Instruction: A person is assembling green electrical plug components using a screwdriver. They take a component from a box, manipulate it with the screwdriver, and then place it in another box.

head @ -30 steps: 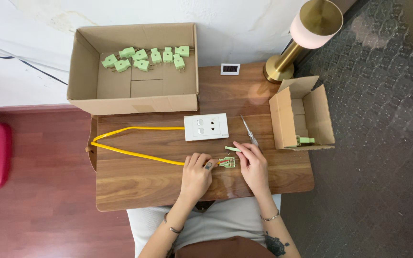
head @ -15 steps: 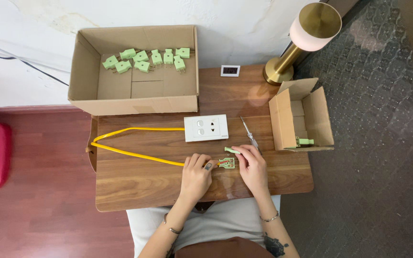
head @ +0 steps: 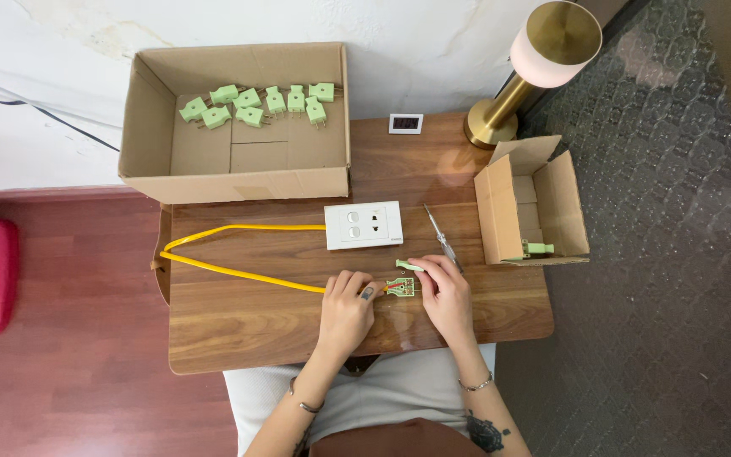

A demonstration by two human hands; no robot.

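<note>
Both grips pinch green plug [head: 401,288] btwn L hand [head: 347,310] & R hand [head: 447,293]; yellow cable [head: 239,271] enters from L.

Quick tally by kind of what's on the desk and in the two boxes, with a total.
Green plugs in the large box: 8
Green plug in the small box: 1
Opened green plug at the hands: 1
Loose green plug cover: 1
Cardboard boxes: 2
Yellow cable: 1
White socket plate: 1
Screwdriver: 1
Small clock: 1
Lamp: 1
Total: 18
</note>
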